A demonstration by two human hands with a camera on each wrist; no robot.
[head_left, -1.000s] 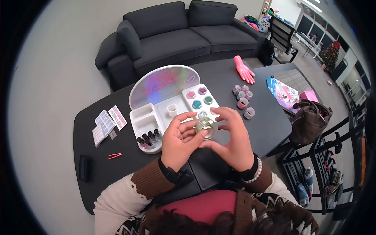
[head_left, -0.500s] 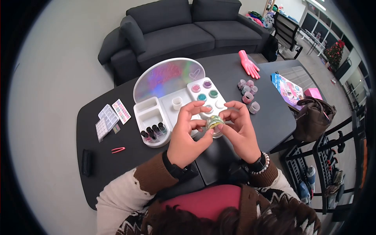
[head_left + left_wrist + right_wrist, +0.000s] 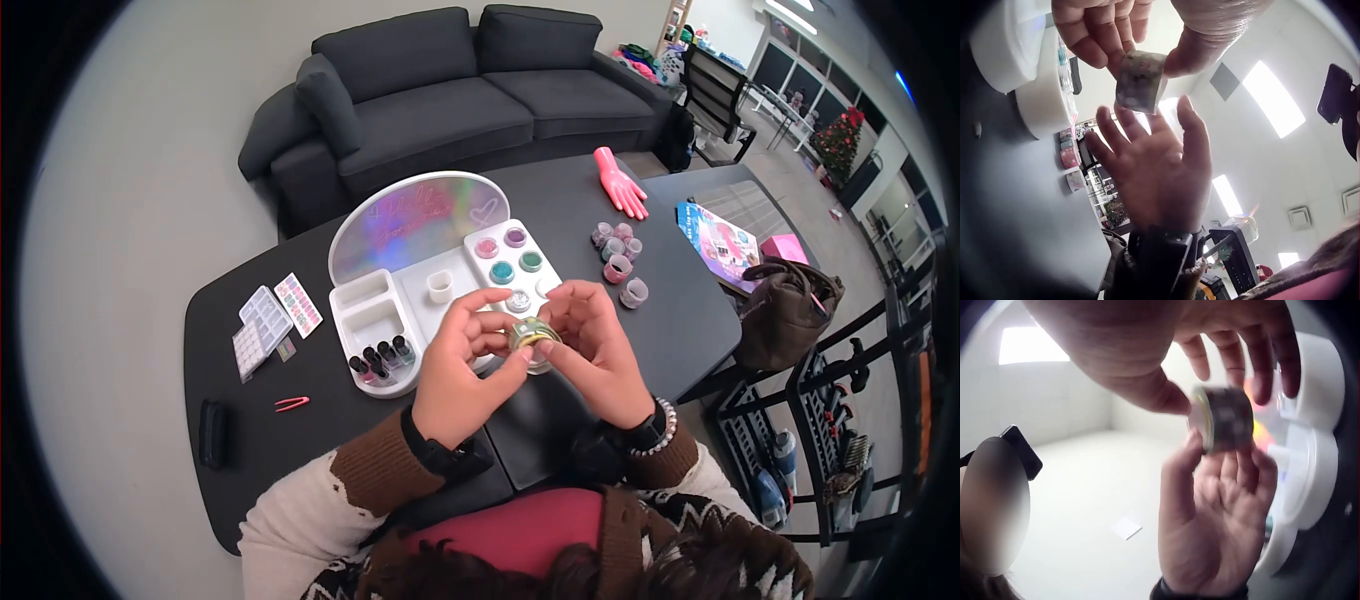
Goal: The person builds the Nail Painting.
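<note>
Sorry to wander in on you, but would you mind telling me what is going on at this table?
A person is handling a small patterned cylinder, held up off the table. The left hand pinches it; the right hand is right up at it, though whether it also grips is unclear. Just beyond sits a white stand with dark-capped bottles and coloured pots. More small containers stand to the right, and pink tweezers lie to the left.

Between my left fingers and right fingers sits the roll, and beyond it on the bench stands the tray, bottles in its near left part, jars on its right, tweezers to its left, cups rightward, the sofa behind.
</note>
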